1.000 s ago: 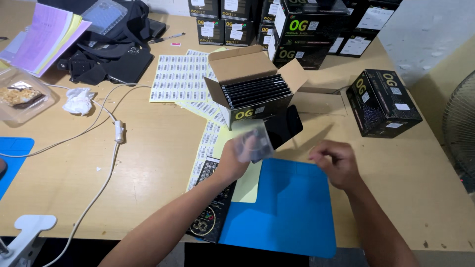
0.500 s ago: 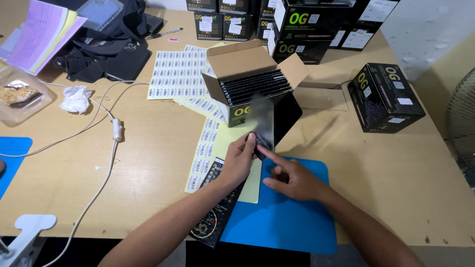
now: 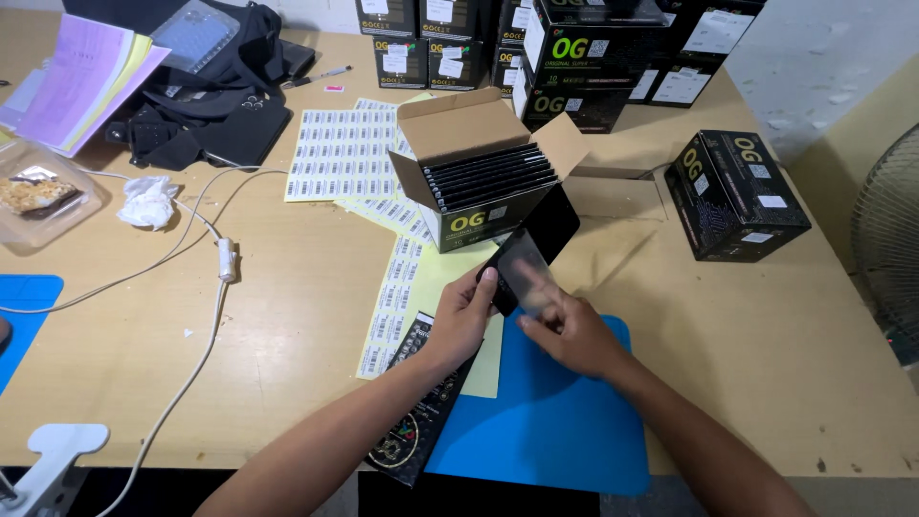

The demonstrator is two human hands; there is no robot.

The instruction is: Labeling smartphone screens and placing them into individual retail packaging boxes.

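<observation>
Tilting a glossy black screen panel (image 3: pixel 532 251) (clear film blurred), left hand (image 3: pixel 462 318) gripping its edge, right hand (image 3: pixel 569 330) fingers pinching the film.

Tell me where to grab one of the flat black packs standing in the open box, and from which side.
Grip the top edge of an end pack in the open carton, coming from above. The packs stand on edge, packed tight in a row, so only their upper edges show, and the raised flaps and carton walls block the sides. Pinch the thin edge and lift straight up, probably.
</observation>
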